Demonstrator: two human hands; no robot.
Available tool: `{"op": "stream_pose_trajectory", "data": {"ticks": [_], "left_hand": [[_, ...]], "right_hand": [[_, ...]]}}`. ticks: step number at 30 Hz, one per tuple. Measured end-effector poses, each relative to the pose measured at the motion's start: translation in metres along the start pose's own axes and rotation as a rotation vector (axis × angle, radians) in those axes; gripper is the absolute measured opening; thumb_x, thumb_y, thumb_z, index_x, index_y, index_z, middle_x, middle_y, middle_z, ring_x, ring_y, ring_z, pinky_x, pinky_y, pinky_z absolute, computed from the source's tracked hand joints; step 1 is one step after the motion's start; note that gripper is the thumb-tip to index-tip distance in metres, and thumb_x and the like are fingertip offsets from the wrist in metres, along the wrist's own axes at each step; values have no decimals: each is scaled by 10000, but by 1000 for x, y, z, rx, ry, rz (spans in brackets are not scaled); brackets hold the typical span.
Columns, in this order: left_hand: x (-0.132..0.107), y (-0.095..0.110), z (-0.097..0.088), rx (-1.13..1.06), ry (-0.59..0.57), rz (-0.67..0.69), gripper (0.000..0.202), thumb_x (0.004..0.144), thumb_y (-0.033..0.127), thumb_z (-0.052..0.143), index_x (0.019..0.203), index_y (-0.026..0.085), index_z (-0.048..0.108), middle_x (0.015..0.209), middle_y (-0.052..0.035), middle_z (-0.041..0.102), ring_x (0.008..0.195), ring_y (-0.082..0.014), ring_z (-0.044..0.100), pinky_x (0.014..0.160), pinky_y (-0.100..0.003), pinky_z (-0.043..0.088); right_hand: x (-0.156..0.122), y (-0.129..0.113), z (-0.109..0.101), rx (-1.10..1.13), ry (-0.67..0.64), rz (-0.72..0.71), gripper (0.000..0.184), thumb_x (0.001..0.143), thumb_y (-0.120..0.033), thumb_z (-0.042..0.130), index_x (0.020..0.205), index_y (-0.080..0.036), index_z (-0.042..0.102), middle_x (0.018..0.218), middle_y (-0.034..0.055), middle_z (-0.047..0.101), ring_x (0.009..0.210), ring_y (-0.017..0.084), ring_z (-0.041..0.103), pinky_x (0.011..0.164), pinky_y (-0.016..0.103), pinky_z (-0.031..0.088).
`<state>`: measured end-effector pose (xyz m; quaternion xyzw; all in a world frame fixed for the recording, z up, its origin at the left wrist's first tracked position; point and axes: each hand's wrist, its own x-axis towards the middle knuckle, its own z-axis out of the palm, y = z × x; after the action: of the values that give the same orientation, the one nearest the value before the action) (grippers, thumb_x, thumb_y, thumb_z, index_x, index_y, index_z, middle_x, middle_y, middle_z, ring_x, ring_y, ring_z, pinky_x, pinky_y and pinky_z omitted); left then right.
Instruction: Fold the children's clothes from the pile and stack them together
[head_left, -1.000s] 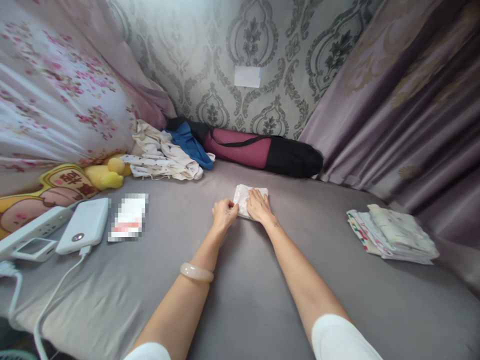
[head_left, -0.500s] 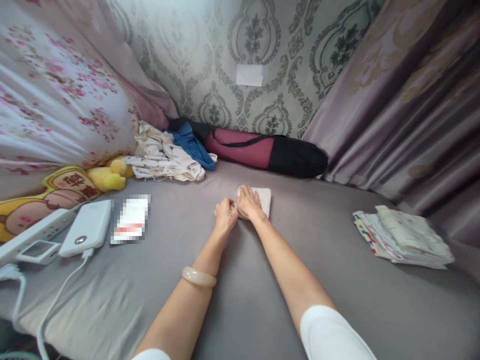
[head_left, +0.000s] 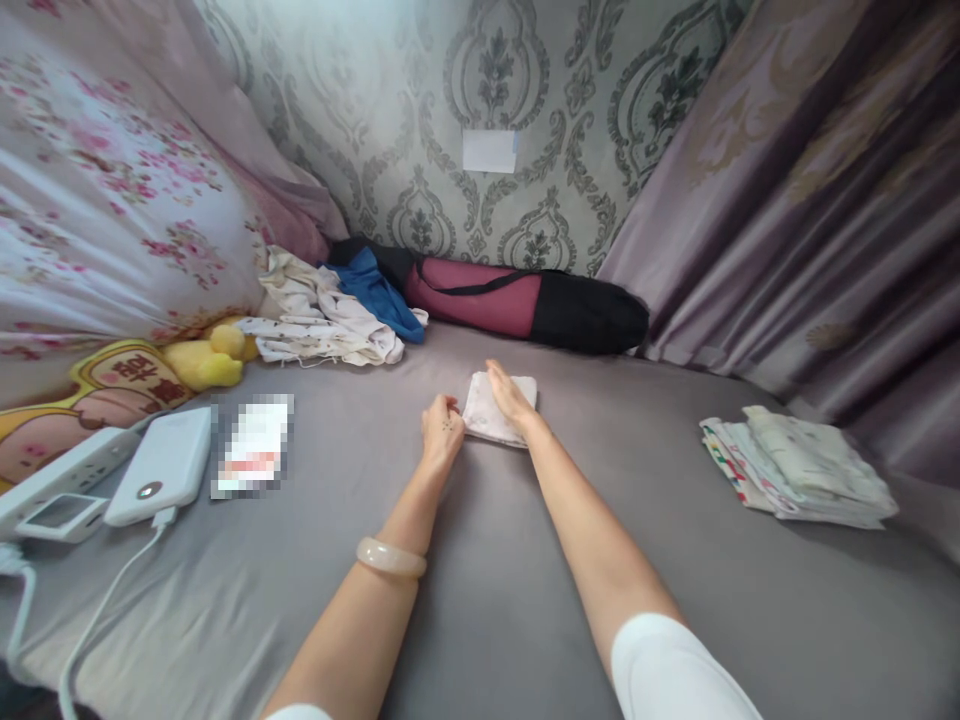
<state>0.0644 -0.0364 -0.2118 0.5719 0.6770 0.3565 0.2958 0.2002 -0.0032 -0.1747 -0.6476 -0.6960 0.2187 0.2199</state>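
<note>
A small folded white cloth [head_left: 486, 408] lies flat on the grey sheet in front of me. My right hand [head_left: 508, 396] rests on it, tilted onto its edge, with the fingers straight and holding nothing. Beside the cloth's left edge is my left hand [head_left: 442, 425], its fingers curled inward. Those fingertips are partly hidden, so whether they grip the cloth's edge cannot be made out. A pale bangle [head_left: 391, 558] circles my left forearm.
A stack of folded cloths [head_left: 802, 468] lies at right. Rumpled clothes [head_left: 322, 310] and a long maroon-and-black bag [head_left: 480, 300] lie along the wall. At left are a power bank [head_left: 165, 465], a power strip [head_left: 75, 475], cables and yellow plush toys [head_left: 206, 360].
My right hand has turned from palm-down on the cloth onto its edge and shifted right, uncovering more cloth. My left hand stays by the left edge. The view has shifted slightly.
</note>
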Motion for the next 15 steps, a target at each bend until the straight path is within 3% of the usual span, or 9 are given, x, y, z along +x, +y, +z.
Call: {"op": "stream_pose_trajectory", "data": {"ticks": [3, 4, 5, 10, 13, 15], "left_hand": [[-2, 2, 0, 35, 5, 5, 355, 874, 119, 382, 1117, 139, 640, 1052, -118, 715, 1011, -214, 634, 873, -295, 438], [-2, 2, -1, 58, 6, 16, 337, 892, 157, 388, 1107, 143, 646, 1055, -123, 713, 1011, -222, 632, 870, -304, 436], [-3, 3, -1, 82, 4, 36, 322, 908, 202, 398, 1098, 144, 652, 1052, -127, 712, 1007, -232, 631, 866, -313, 434], [-7, 3, 0, 173, -18, 139, 354, 907, 380, 477, 1074, 131, 666, 1012, -140, 705, 955, -255, 617, 853, -349, 422], [-7, 4, 0, 177, -31, 126, 398, 912, 443, 465, 1055, 137, 675, 1019, -145, 698, 956, -255, 610, 854, -353, 416], [-8, 6, 0, 189, -54, 117, 426, 915, 473, 449, 1061, 143, 676, 1019, -140, 701, 973, -263, 604, 860, -355, 410]], "right_hand": [[-11, 10, -8, -114, 287, 9, 589, 1004, -339, 144, 1517, -80, 273, 1604, 111, 207, 1492, 193, 103, 1198, 404, 96], [-16, 14, -5, -176, 328, 3, 591, 1002, -340, 171, 1519, -67, 258, 1608, 118, 185, 1495, 205, 68, 1198, 418, 67], [-21, 17, -1, -231, 319, 0, 593, 1001, -336, 193, 1518, -51, 253, 1608, 129, 178, 1496, 212, 57, 1198, 421, 52], [-29, 30, 18, -318, 37, 55, 592, 998, -340, 251, 1497, -25, 298, 1596, 156, 201, 1486, 245, 130, 1198, 440, 43], [-24, 38, 8, -142, 26, 60, 556, 999, -340, 252, 1475, -78, 367, 1591, 129, 239, 1483, 204, 157, 1201, 402, 84], [-22, 45, -2, 83, 108, 103, 521, 992, -311, 252, 1430, -104, 442, 1550, 121, 347, 1447, 167, 273, 1184, 339, 175]]}}
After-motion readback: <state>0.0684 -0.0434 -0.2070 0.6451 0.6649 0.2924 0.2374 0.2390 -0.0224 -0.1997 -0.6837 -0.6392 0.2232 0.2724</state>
